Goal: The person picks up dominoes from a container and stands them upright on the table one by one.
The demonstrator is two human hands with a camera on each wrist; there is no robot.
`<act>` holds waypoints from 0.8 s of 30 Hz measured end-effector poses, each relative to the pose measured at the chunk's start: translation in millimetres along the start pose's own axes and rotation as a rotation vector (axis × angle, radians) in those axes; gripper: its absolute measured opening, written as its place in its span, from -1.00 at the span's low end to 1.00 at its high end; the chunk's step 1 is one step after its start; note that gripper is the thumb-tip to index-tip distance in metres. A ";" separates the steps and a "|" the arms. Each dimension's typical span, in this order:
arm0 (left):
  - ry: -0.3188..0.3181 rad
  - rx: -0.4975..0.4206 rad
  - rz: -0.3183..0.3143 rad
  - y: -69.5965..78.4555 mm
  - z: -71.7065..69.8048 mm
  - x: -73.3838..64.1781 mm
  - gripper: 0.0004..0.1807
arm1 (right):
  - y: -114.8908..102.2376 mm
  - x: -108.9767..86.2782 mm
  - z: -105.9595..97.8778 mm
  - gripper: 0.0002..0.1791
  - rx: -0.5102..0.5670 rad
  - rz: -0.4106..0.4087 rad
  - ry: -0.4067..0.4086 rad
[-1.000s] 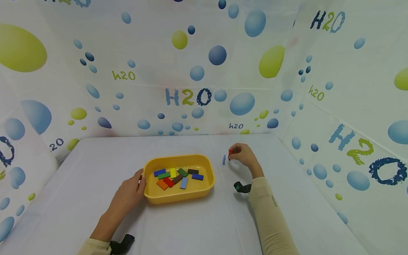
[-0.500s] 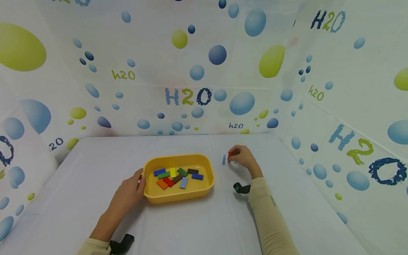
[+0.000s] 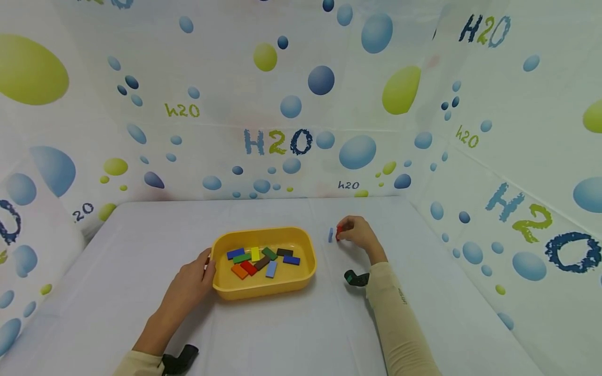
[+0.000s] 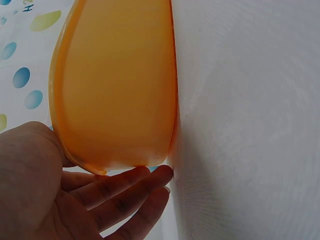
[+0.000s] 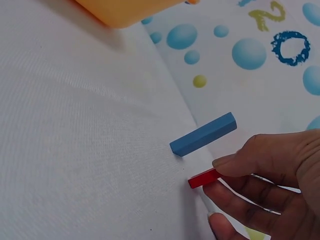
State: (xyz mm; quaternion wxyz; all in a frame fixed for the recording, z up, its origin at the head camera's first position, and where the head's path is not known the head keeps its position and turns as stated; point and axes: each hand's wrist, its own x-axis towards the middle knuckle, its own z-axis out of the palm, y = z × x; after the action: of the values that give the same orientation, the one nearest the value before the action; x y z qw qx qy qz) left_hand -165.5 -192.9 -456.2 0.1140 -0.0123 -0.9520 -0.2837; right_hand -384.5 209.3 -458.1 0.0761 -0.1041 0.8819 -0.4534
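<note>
A smooth white table (image 3: 282, 334) is spread beneath both hands, its cloth marked by faint creases and by soft shadows cast at the wrists. Beyond the hands, its far edge is met by a white back wall (image 3: 226, 104), printed with blue and lime ovals and "H2O" lettering. The same pattern is carried by the side wall (image 3: 531, 125) out past the right hand, and by a surface to the left of the left hand.

The 2 hands are held well apart. By the right hand (image 3: 357, 232), a red block (image 5: 204, 178) is pinched between thumb and fingers; whether the table is touched by its lower end cannot be told. Just left of those fingers, a light blue block (image 5: 203, 135) is stood on end on the table, apart from the red block.

By the left hand (image 3: 190, 282), the near end of a yellow tray (image 3: 263, 292) is touched, its fingers laid loosely against the outer wall. The tray is set between the hands, and 10 flat coloured blocks (image 3: 262, 263) are scattered inside. Both forearms are covered by beige sleeves (image 3: 400, 318), and a dark device (image 3: 357, 278) is worn at each wrist.
</note>
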 end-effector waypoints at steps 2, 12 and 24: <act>0.004 -0.001 0.002 -0.3 0.2 0.0 -0.46 | 0.6 0.5 0.4 -0.77 0.004 -0.008 0.001; 0.013 -0.007 0.008 -2.8 2.0 0.0 -0.46 | 1.5 0.6 0.2 -0.73 -0.016 0.005 -0.015; 0.007 -0.009 0.005 -0.4 0.1 -0.4 -0.46 | -4.0 -3.7 -11.7 -0.70 -0.017 -0.018 -0.047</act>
State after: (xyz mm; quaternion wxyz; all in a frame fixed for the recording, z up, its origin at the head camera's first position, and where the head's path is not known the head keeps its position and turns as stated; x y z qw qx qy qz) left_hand -165.2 -193.1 -456.7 0.1180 -0.0140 -0.9503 -0.2879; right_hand -383.2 217.2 -448.0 0.0919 -0.1235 0.8827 -0.4441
